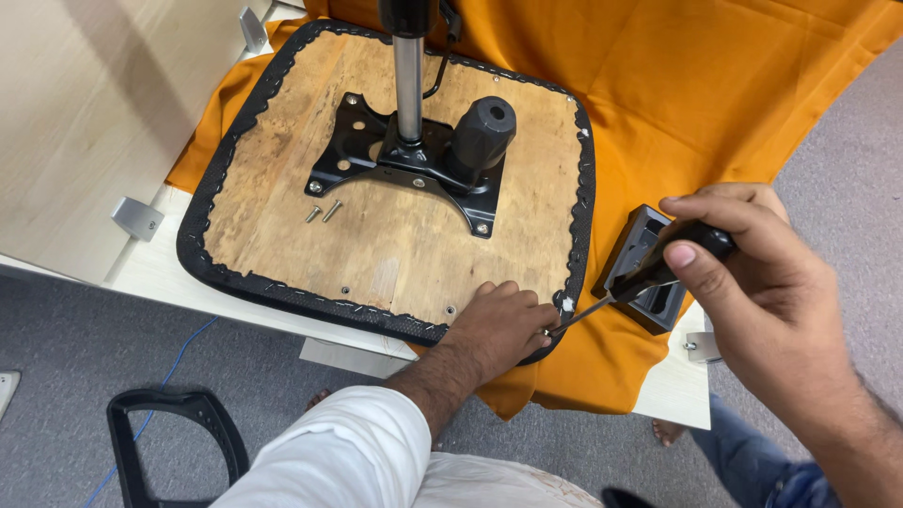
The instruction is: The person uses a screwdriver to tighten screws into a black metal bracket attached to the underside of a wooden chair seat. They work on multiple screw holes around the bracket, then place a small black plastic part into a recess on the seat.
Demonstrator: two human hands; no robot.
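Note:
An upturned chair seat (395, 235) with a bare plywood underside and black stapled edging lies on an orange cloth (715, 85). A black metal mechanism plate (414, 165) with a steel column and black knob is bolted to it. My left hand (499, 325) presses fingers down on the seat's near right corner. My right hand (743, 259) grips a black-handled screwdriver (649, 277), whose tip meets the seat corner beside my left fingers. Two loose screws (323, 212) rest on the wood left of the plate.
A small black plastic part (644, 268) sits on the cloth right of the seat, under the screwdriver. The cloth covers a white table with metal brackets (138, 218). A black chair armrest (169, 442) and a blue cable lie on the grey carpet below.

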